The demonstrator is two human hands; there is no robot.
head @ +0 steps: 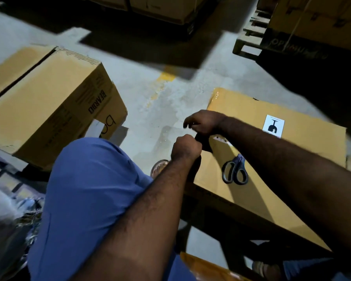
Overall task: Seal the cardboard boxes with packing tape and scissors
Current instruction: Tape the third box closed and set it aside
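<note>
Two bare hands meet at the near corner of a flat tan cardboard box [241, 110]. Left hand [187, 148] is balled tight round a dark object [204, 144], too dim to name. Right hand [203, 122], just beyond it, has fingers hooked over; whether they pinch anything, I cannot tell. Black-handled steel scissors [234, 169] lie on the box top, just right of the left hand, beside the right forearm. Second tan cardboard box [49, 102] sits well off left.
</note>
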